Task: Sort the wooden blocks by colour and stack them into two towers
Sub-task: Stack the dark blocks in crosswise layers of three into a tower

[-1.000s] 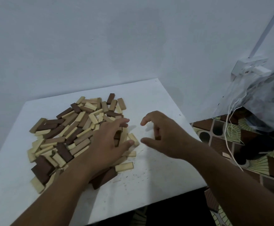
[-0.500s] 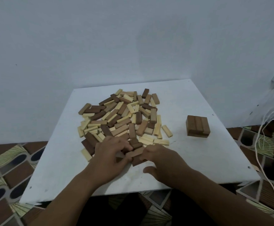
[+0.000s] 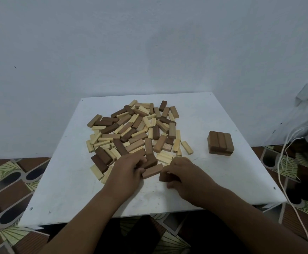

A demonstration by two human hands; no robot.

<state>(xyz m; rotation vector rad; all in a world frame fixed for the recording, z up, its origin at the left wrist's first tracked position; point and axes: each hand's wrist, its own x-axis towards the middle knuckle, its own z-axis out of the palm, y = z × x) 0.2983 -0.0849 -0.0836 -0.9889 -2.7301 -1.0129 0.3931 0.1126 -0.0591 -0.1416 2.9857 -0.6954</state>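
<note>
Mixed brown and pale blocks (image 3: 134, 132) lie heaped; a brown stack (image 3: 220, 143) stands apart.

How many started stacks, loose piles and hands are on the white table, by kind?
Brown stack: 1
Loose mixed pile: 1
Hands: 2, left hand on a brown block, right hand holding a dark block
Total: 4

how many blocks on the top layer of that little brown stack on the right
3 on top of the brown stack, lying side by side: left, middle, right. A lower layer shows beneath at its base; its count is hidden.
</note>
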